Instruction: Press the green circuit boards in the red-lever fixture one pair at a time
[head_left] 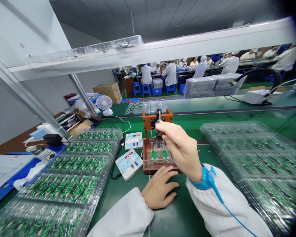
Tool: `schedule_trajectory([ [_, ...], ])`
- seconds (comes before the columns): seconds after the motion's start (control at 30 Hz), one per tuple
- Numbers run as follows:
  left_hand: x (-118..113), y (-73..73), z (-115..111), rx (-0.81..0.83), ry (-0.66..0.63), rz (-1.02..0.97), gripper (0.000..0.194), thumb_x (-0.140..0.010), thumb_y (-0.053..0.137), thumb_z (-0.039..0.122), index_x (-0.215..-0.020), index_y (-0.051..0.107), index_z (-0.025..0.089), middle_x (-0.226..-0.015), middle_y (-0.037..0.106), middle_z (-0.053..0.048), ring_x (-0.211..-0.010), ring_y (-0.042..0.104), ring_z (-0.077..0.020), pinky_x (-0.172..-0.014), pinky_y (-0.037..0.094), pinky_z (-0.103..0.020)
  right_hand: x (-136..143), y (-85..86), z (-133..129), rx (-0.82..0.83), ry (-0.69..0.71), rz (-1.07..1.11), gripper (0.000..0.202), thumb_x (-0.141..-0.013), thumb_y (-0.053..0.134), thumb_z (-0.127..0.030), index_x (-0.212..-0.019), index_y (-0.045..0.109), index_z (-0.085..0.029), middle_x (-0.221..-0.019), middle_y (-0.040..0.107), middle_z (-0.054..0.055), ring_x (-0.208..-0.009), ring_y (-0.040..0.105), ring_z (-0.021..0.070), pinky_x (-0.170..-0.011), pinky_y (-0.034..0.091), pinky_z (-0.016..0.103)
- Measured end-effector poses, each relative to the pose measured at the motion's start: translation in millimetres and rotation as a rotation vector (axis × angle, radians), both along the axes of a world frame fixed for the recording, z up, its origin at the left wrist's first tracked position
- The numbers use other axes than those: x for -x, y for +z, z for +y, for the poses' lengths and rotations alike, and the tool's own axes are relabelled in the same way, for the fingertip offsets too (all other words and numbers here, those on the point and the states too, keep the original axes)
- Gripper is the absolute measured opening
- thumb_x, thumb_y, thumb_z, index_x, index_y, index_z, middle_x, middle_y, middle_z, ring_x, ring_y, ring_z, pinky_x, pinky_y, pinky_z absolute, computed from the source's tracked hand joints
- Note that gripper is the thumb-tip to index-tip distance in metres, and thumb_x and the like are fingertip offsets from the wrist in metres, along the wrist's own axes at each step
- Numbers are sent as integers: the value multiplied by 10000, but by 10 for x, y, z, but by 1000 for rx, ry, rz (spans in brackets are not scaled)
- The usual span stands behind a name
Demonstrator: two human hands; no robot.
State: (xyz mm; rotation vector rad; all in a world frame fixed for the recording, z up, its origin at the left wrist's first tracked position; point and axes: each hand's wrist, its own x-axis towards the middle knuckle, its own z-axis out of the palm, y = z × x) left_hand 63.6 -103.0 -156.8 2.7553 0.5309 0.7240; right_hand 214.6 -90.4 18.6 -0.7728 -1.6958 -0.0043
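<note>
My right hand (181,146) is wrapped round the lever handle (160,132) of a toggle-clamp test fixture (146,163), with a blue wrist strap (204,177) at the cuff. The fixture has an orange upper frame and a brown base. Under its clear pressing plate, two green circuit boards (164,154) show side by side. My left hand (160,188) lies flat on the bench with fingers spread, its fingertips at the front edge of the base. Left of the fixture, two white meter boxes (129,164) have lit red digits.
Clear trays of circuit boards (74,171) stretch along the left, and more trays (261,158) lie on the right. A small white fan (104,103) stands behind. A shelf beam (162,49) crosses overhead. Several people in white work at far benches.
</note>
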Motion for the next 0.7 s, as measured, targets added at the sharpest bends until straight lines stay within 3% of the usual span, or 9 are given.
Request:
schedule_trajectory([
  [0.17,-13,-9,-2,-4,7,-11,284,-920,640,293,-1186,702,215,-1457,570,-91,-1453,416,-308,-1229,351,-548,-25,-347,43,9,96,-1,530,-1014,498,-65,-1424,599,-385,-1394,677,-19,-1377,581,236,-1160,515,484],
  [0.27,-24,-21,-1,-24,7,-10,249,-945,614,294,-1158,720,218,-1425,597,-85,-1441,431,-294,-1230,357,-523,0,-454,55,32,107,49,573,-1000,523,-54,-1456,563,-399,-1450,636,-22,-1410,548,238,-1184,493,485],
  [0.5,-5,-9,33,-33,19,-116,208,-969,558,207,-1097,720,220,-1334,669,-58,-1397,501,-245,-1211,411,-465,-6,-485,69,75,166,86,585,-998,525,-58,-1466,548,-408,-1504,587,-35,-1437,518,242,-1196,484,495],
  [0.6,74,77,19,9,76,-320,242,-963,509,125,-1083,700,211,-1176,741,-69,-1249,629,-217,-1069,548,-401,-43,-488,97,114,210,108,551,-1005,520,-79,-1437,581,-416,-1484,606,-37,-1425,532,254,-1186,495,511],
  [0.7,202,164,-9,81,251,-555,215,-967,522,115,-1030,701,215,-966,767,-54,-976,720,-196,-863,611,-351,-62,-487,113,128,244,133,527,-1007,523,-95,-1412,606,-422,-1459,629,-42,-1417,541,257,-1181,502,504],
])
